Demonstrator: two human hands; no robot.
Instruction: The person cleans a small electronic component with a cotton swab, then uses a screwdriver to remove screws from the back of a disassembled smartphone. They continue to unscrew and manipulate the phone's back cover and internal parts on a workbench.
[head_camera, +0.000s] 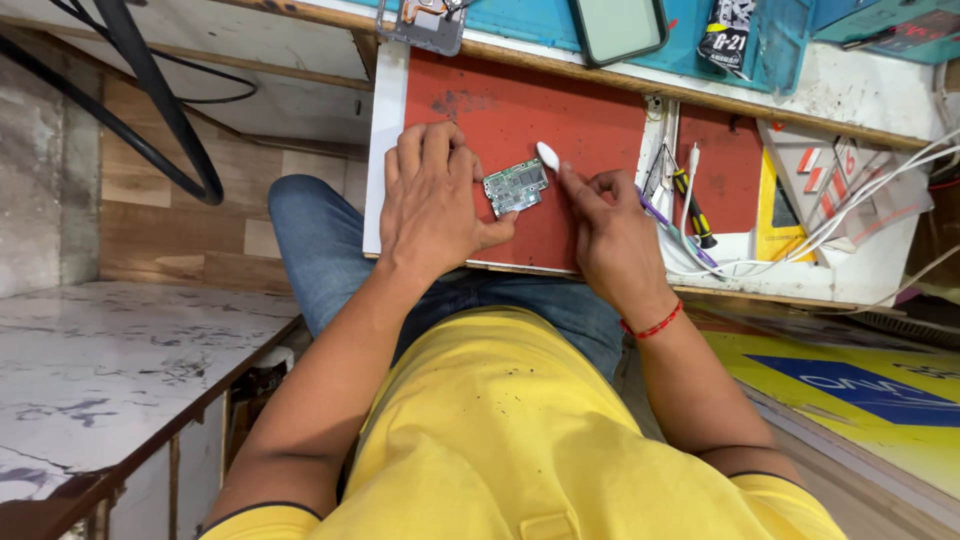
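Your left hand (432, 195) lies palm-down on the red mat (560, 110), fingers curled loosely, thumb tip touching the near edge of the small green circuit board (516, 187) to steady it. Your right hand (612, 235) pinches a white spudger (549, 155), its tip resting just beyond the board's far right corner. The board lies flat at mat centre. This appears to be the prying or cleaning step; it calls for light, controlled tip pressure. A screwdriver (692, 207) and white cables (860, 205) lie right.
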